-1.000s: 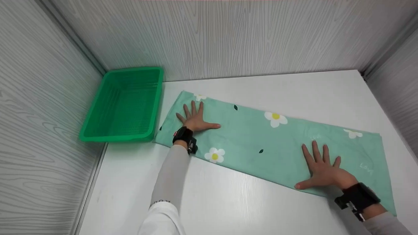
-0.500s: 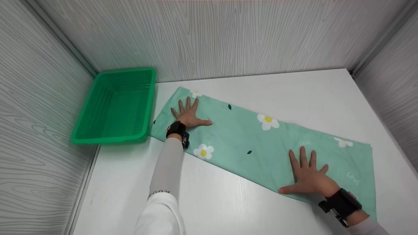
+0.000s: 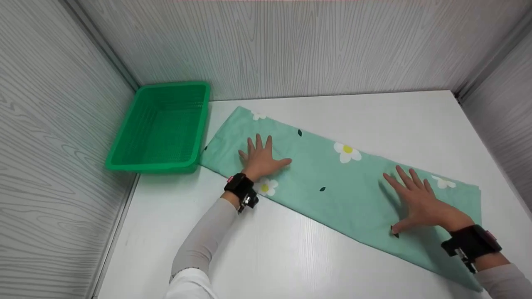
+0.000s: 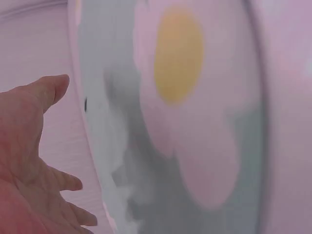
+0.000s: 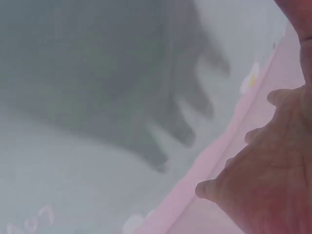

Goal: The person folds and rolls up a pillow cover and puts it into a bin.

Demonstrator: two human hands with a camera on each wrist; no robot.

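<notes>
My two hands are well apart, with all my fingers out straight and spread wide. My left hand (image 3: 262, 160) is over the left part of a long green cloth (image 3: 307, 174), and my right hand (image 3: 424, 203) is over the right part. I see hand shadows on the cloth, so my hands are up a bit, and they hold nothing. The cloth lies flat and slanted on the white table (image 3: 291, 257). It has white flowers (image 3: 347, 152) with yellow middles. A green basket (image 3: 151, 167) sits just beside its left end; I can't tell if they touch.
</notes>
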